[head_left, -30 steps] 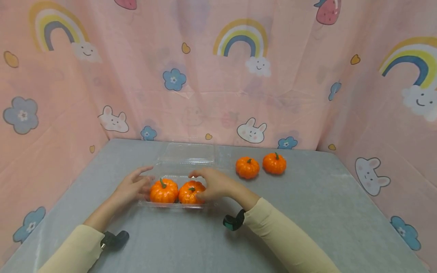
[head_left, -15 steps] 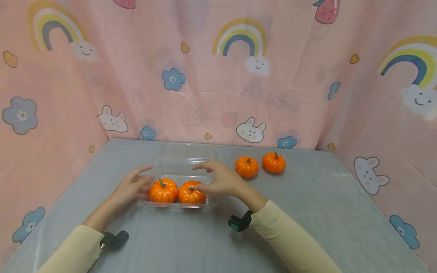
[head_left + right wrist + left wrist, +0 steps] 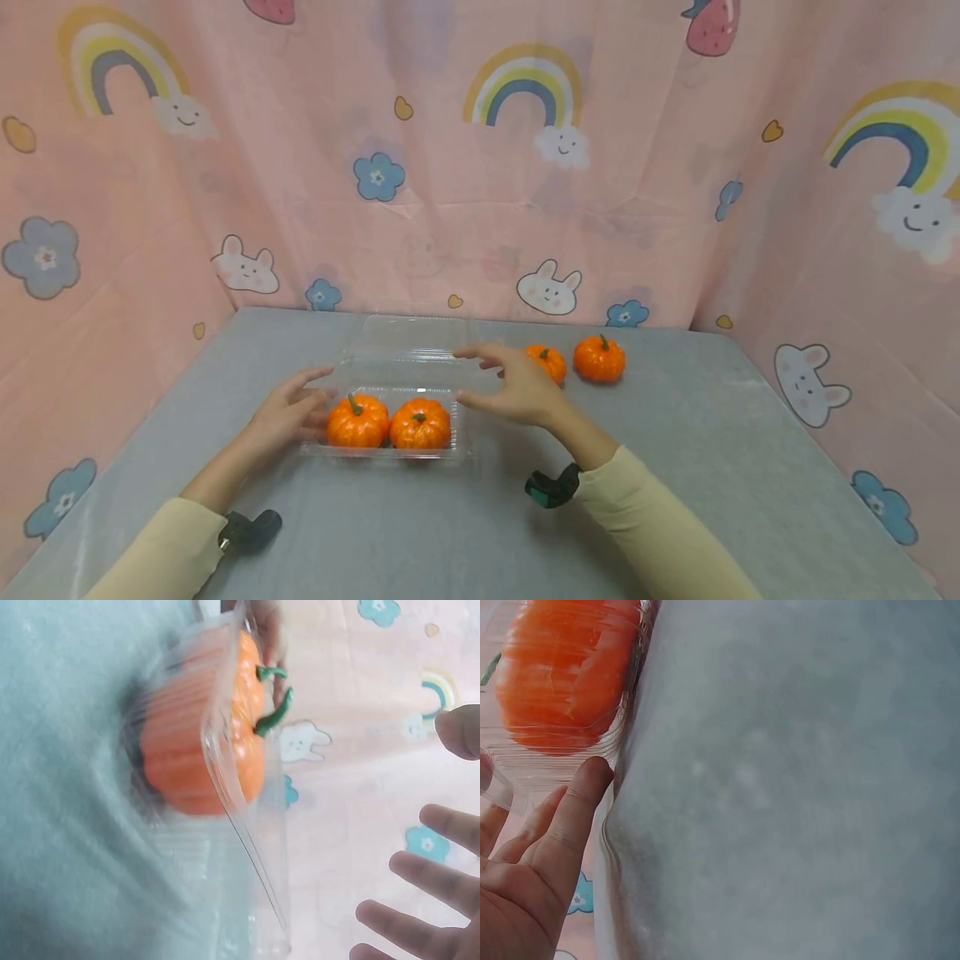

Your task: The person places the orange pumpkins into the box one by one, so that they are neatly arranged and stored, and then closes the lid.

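Two small orange pumpkins with green stems, a left one (image 3: 357,422) and a right one (image 3: 420,423), sit side by side in a clear plastic box (image 3: 390,452) whose lid (image 3: 415,335) lies folded back. At the box's left end is my left hand (image 3: 288,410); in the left wrist view its fingertips (image 3: 592,774) touch the plastic wall. My right hand (image 3: 517,387) hovers beyond the box's right end, empty, thumb and fingers spread; the right wrist view shows this hand (image 3: 431,900) apart from the box (image 3: 225,772).
Two more pumpkins stand on the grey table (image 3: 712,467) at the back right: one (image 3: 551,364) partly behind my right hand, the other (image 3: 599,359) farther right. A pink patterned curtain (image 3: 465,208) encloses the table's back and sides.
My right hand has come off the right pumpkin in the box and moved right, now partly covering one of the back pumpkins. My left hand has stayed in place.
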### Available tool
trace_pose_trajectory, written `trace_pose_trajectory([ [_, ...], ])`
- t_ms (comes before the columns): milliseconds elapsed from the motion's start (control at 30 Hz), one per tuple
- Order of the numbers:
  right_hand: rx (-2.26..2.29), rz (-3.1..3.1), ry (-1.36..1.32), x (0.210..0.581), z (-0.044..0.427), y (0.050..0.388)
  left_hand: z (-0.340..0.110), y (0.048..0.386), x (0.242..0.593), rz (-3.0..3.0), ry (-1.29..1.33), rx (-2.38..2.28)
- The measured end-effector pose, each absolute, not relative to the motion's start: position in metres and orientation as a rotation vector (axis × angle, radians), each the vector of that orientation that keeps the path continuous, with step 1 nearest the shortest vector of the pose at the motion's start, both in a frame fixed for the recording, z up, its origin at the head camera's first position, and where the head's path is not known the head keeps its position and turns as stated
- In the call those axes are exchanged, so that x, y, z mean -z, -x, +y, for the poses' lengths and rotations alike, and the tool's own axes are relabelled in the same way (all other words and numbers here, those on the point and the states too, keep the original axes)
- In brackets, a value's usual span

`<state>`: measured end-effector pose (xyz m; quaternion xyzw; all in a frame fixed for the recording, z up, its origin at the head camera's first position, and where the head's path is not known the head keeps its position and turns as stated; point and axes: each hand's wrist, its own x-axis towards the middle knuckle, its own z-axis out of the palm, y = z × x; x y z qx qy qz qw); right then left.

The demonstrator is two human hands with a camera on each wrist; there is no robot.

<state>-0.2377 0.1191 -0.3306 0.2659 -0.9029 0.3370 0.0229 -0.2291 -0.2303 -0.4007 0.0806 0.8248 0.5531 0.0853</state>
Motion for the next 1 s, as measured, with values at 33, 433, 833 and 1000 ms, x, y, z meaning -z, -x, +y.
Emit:
trace_pose_trajectory([
  [33, -1.047, -2.790, -0.813, 0.330, 0.122, 0.238, -0.230, 0.229, 0.401, 2.459, -0.239, -1.650],
  [433, -1.029, -2.736, -0.658, 0.322, 0.146, 0.239, -0.230, 0.229, 0.401, 2.444, -0.229, -1.644],
  [833, -1.158, -2.694, -0.542, 0.321, 0.174, 0.243, -0.229, 0.229, 0.401, 2.450, -0.231, -1.648],
  [1000, -1.155, -2.631, -0.531, 0.322, 0.186, 0.246, -0.229, 0.229, 0.401, 2.445, -0.227, -1.647],
])
